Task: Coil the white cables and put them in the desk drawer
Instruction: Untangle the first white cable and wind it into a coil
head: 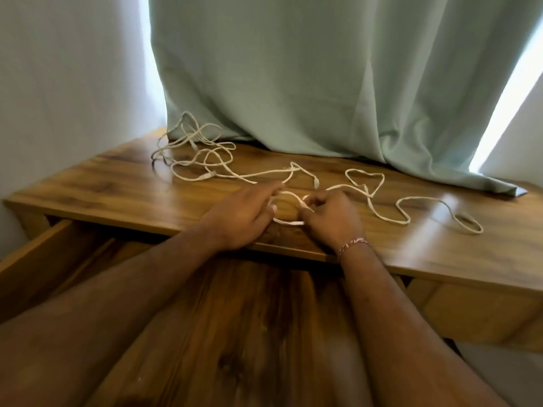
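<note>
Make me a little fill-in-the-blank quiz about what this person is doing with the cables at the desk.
1. Both hands, the left hand and the right hand, are forming a small ____ of white cable.
2. The desk drawer below the desktop stands ____.
3. The tangled cable pile lies near the ____ curtain.
4. A bracelet sits on the ____ wrist.

Missing words: loop; open; green; right

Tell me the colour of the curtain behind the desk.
Pale green, plain with no pattern; the curtain shows best in the head view, the only one.
</note>
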`<action>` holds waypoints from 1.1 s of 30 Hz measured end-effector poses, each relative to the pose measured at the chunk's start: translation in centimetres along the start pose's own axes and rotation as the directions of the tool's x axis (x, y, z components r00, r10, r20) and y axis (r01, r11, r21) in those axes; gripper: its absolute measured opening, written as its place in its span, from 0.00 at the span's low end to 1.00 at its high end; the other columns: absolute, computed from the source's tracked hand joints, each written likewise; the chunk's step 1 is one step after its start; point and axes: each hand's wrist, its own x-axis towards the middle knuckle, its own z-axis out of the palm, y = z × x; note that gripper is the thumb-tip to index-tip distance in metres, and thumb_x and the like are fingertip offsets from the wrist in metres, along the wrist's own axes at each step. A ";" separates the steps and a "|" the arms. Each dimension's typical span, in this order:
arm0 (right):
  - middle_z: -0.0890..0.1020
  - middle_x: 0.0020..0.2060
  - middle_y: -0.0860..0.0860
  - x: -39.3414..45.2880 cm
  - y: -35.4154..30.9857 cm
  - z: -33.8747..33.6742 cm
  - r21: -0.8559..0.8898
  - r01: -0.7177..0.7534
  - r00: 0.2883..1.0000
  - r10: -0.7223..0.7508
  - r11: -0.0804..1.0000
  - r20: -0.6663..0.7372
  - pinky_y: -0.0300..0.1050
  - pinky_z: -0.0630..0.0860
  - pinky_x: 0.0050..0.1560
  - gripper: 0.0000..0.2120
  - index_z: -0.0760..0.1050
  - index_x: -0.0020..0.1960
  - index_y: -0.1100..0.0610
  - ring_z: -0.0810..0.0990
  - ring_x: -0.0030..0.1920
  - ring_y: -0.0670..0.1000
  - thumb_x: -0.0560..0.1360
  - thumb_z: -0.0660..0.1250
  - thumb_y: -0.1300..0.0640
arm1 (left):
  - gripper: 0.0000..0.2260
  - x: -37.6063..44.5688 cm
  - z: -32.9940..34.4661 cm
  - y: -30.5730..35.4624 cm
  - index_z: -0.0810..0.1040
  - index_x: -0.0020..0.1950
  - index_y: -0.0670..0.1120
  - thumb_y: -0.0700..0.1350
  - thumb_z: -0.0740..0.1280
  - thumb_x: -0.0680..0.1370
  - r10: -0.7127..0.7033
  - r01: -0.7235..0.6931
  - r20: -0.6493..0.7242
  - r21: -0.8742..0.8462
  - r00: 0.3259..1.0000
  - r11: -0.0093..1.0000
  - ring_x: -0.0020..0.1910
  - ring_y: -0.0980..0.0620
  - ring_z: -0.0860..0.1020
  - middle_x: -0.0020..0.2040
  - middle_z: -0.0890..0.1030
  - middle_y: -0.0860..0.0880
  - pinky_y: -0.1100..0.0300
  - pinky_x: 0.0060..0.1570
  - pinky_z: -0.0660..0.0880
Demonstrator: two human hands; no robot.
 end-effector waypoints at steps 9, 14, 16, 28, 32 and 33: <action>0.85 0.40 0.44 -0.8 -2.3 -0.3 0.209 0.158 0.987 -0.160 0.965 -0.007 0.42 0.76 0.45 0.02 0.83 0.47 0.48 0.81 0.40 0.43 0.78 0.73 0.52 | 0.13 1.0 -0.7 0.1 0.80 0.65 0.51 0.47 0.69 0.81 -0.381 0.323 -0.055 -0.430 0.923 0.843 0.52 0.53 0.83 0.55 0.86 0.52 0.54 0.55 0.77; 0.85 0.38 0.42 -0.3 -2.2 -0.4 0.159 0.298 0.955 -0.297 0.941 -0.030 0.47 0.76 0.42 0.05 0.86 0.52 0.47 0.79 0.37 0.51 0.78 0.73 0.54 | 0.06 1.0 -1.9 0.3 0.83 0.54 0.43 0.43 0.67 0.83 -0.480 0.331 0.208 -0.925 0.852 0.187 0.35 0.47 0.85 0.31 0.82 0.47 0.51 0.41 0.82; 0.85 0.39 0.47 -0.2 -2.5 -0.4 0.154 0.313 0.950 -0.305 0.937 -0.074 0.50 0.77 0.42 0.04 0.85 0.52 0.47 0.80 0.39 0.57 0.78 0.73 0.53 | 0.09 0.9 -2.1 0.6 0.83 0.54 0.41 0.45 0.66 0.84 -0.438 0.312 0.255 -0.948 0.862 0.061 0.25 0.49 0.76 0.27 0.72 0.48 0.55 0.31 0.79; 0.73 0.30 0.58 -2.8 -6.1 -0.7 0.760 -0.176 0.880 -0.246 0.626 0.406 0.44 0.68 0.29 0.11 0.78 0.43 0.59 0.71 0.26 0.54 0.82 0.65 0.55 | 0.07 0.2 -2.3 -0.7 0.86 0.50 0.55 0.52 0.68 0.82 -0.005 -0.097 -0.333 -0.287 0.943 0.953 0.44 0.61 0.82 0.43 0.85 0.59 0.58 0.47 0.78; 0.70 0.28 0.56 -2.8 -7.5 -0.8 0.795 -0.275 0.859 -0.232 0.541 0.456 0.44 0.62 0.28 0.19 0.71 0.39 0.57 0.67 0.24 0.52 0.85 0.58 0.50 | 0.08 0.8 -3.1 0.7 0.84 0.42 0.50 0.51 0.72 0.79 -0.321 0.098 -0.214 -0.675 0.923 0.732 0.28 0.59 0.76 0.30 0.80 0.57 0.60 0.33 0.73; 0.72 0.28 0.55 -3.0 -7.7 -0.6 0.810 -0.272 0.867 -0.234 0.520 0.441 0.42 0.61 0.26 0.19 0.70 0.39 0.58 0.66 0.25 0.50 0.86 0.56 0.51 | 0.11 0.8 -3.2 1.3 0.83 0.42 0.44 0.50 0.72 0.79 -0.418 0.160 -0.088 -0.837 0.904 0.523 0.25 0.55 0.74 0.27 0.78 0.53 0.59 0.31 0.72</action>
